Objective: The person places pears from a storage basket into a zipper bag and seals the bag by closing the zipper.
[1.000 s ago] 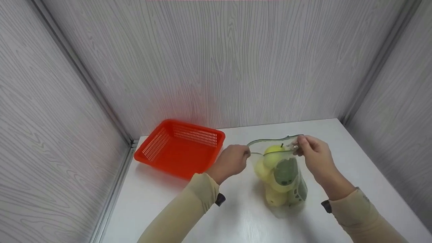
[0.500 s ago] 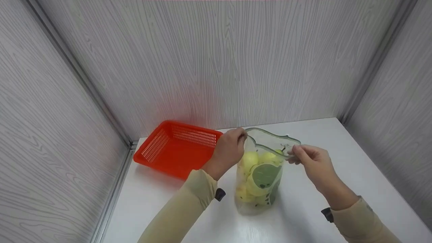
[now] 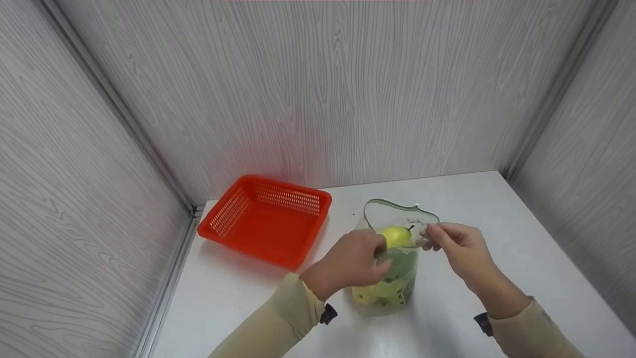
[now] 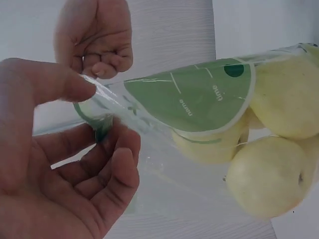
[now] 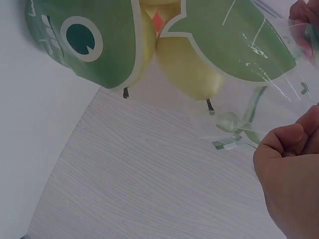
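Note:
A clear zip bag with green printed patches stands on the white table and holds several yellow pears. One pear with a dark stem shows near the bag's mouth, which gapes at the back. My right hand pinches the right side of the bag's rim between thumb and fingers. At the front left of the mouth is my left hand, thumb and fingers spread apart around the bag's edge. In the left wrist view, that thumb and the bent fingers lie on either side of the green-striped rim, with a gap between.
A red plastic basket with slotted sides stands to the left of the bag, near the back wall. Grey wood-patterned panels enclose the table at the back and both sides.
The bag has shifted left and now stands more upright. My left hand has let go of the rim's left corner and come forward and right, spreading its thumb. My right hand keeps its pinch.

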A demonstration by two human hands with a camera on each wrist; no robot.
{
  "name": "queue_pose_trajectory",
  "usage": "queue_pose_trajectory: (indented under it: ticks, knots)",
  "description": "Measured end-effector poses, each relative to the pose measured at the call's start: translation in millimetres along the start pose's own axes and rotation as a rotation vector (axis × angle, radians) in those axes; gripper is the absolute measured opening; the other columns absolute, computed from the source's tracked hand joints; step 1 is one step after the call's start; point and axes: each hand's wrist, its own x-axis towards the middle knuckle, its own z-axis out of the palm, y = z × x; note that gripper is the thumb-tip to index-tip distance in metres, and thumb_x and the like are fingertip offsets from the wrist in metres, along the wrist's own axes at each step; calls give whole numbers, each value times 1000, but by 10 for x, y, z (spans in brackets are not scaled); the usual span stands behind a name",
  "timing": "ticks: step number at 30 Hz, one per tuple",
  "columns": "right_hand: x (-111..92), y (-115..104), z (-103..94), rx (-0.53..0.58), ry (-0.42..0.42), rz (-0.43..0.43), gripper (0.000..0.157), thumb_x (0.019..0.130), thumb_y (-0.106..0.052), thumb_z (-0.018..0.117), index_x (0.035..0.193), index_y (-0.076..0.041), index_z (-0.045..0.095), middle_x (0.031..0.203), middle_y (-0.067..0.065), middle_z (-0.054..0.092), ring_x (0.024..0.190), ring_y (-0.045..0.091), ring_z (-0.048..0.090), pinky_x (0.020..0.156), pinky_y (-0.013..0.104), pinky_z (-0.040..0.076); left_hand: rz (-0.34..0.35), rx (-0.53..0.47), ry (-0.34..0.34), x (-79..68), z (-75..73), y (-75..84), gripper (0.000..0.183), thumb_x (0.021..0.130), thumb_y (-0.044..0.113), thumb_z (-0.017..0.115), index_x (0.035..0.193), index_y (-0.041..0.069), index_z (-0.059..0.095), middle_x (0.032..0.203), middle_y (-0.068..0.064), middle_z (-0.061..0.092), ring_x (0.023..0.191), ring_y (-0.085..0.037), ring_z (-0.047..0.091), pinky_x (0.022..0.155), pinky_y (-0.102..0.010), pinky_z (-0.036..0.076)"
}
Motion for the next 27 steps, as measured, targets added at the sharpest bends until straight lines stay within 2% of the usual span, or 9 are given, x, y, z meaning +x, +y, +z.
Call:
queue_pose_trajectory:
  ticks: [4,7,9,12,15,18,21,25,27]
  knots:
    - [42,-13,-45,-25,-89,5,25,105,-21,62,105,-1,77,91,5,72,85,15,69,79,25,57,77,153,152,-66,38,0,13,96,22,69,87,12,73,73,3,60,67,-9,47,59,-16,41]
    - [157,-42,-131,-132,-190,5,25,105,-25,63,99,-4,76,87,5,69,82,14,64,75,26,54,121,169,239,-117,35,-52,13,96,17,69,85,11,74,72,2,61,65,-9,47,60,-14,41]
    - [275,-56,-196,-218,-207,-14,25,103,-30,65,95,-8,74,85,5,66,81,16,60,71,27,51,142,169,280,-155,20,-95,12,96,17,70,87,12,75,73,2,63,66,-9,48,62,-12,43]
    - [486,-48,-284,-320,-200,-72,22,102,-31,66,108,-9,70,103,8,66,95,21,61,79,33,52,159,159,318,-205,-18,-161,9,96,16,72,89,11,76,76,0,67,67,-9,53,65,-11,47]
    - [679,22,-346,-379,-254,-111,33,103,-23,65,134,-13,59,135,11,59,125,34,55,102,51,50,164,145,334,-236,-58,-212,7,96,16,73,94,10,77,80,-1,71,69,-10,56,68,-12,51]
    - [817,126,-372,-407,-410,-112,47,102,-15,63,147,-22,50,155,9,47,144,44,42,112,69,38,162,123,332,-251,-90,-247,6,96,14,73,96,10,77,81,-2,71,69,-11,56,68,-13,51]
    - [898,219,-369,-397,-498,-154,50,101,-11,64,148,-23,50,155,7,49,144,43,45,113,68,39,159,111,323,-258,-113,-279,6,95,12,73,96,8,77,82,-3,71,71,-12,57,69,-14,52]
    - [960,280,-358,-413,-472,-224,48,99,-7,66,144,-19,54,149,8,53,135,38,54,107,62,48,168,104,296,-255,-144,-312,7,95,10,72,96,7,78,86,-5,73,75,-14,62,73,-17,55]
    - [997,280,-355,-454,-462,-220,44,99,-7,66,141,-17,57,148,9,53,134,37,53,106,63,49,168,102,272,-251,-164,-321,8,96,10,72,98,7,79,88,-5,74,77,-15,64,75,-18,56]
